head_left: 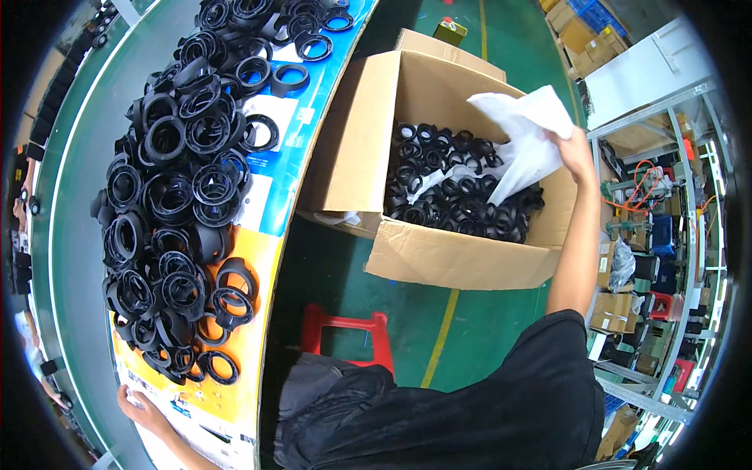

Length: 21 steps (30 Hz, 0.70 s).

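Observation:
My right hand (576, 155) is closed on a crumpled white plastic bag (526, 129), raised above an open cardboard box (462, 254). The bag's lower end hangs down into the box, over many black ring-shaped plastic parts (462, 207). At the near end of the workbench, my left hand (145, 411) rests on the white part of a printed sheet (243, 345), fingers apart and holding nothing visible. Beyond it, a large heap of similar black rings (168, 200) covers much of the bench.
A red plastic stool (348, 321) stands on the green floor between bench and box. Metal shelving (674, 235) with boxes and tools lines the right side. A grey conveyor-like strip (78, 219) runs along the bench's left. Farther left, other people's hands (19, 207) show at the rim.

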Each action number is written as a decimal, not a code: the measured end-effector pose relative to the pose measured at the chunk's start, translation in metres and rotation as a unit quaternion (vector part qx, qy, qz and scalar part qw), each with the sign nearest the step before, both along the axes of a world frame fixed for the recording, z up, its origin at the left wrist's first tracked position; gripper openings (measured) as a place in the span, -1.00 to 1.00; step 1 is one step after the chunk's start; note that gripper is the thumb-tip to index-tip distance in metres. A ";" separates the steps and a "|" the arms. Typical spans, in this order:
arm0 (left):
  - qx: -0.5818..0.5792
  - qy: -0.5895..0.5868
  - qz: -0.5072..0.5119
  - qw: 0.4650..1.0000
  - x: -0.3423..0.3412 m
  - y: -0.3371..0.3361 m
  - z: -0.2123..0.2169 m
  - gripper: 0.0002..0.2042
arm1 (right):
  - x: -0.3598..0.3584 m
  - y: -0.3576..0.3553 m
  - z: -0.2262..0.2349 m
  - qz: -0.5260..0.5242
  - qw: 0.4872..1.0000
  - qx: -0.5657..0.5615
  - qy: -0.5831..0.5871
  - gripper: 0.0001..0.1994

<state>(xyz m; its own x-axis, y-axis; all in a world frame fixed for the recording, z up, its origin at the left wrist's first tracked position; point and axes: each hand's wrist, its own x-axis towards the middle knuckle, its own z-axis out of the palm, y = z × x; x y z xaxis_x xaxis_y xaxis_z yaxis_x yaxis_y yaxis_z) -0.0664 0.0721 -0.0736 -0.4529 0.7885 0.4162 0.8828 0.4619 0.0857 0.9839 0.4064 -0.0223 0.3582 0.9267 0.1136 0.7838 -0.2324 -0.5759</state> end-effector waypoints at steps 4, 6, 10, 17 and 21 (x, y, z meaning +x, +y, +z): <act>0.007 -0.002 -0.003 1.000 0.005 0.006 0.002 -0.66 | -0.012 -0.010 0.081 -0.081 0.978 0.190 -0.006 -0.66; 0.013 -0.004 0.001 1.000 0.001 0.002 0.005 -0.66 | -0.019 -0.010 0.115 -0.077 0.976 0.202 -0.013 -0.63; 0.017 0.008 0.013 1.000 0.004 -0.005 0.011 -0.66 | -0.085 0.017 0.107 0.070 0.995 -0.011 -0.063 -0.54; 0.014 -0.006 0.001 1.000 0.019 0.009 0.005 -0.67 | -0.105 0.086 -0.186 0.321 0.912 -0.212 -0.140 -0.19; 0.027 -0.010 0.007 1.000 0.018 0.002 0.004 -0.68 | -0.144 0.074 -0.245 0.317 0.830 -0.399 -0.226 -0.32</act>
<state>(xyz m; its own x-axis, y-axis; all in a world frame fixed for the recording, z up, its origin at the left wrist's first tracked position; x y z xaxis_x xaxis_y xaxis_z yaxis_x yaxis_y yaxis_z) -0.0480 0.0742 -0.0693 -0.4726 0.7583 0.4490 0.8741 0.4683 0.1292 0.8402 0.4802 -0.2676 -0.1425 0.7575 -0.6371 0.9884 0.1429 -0.0512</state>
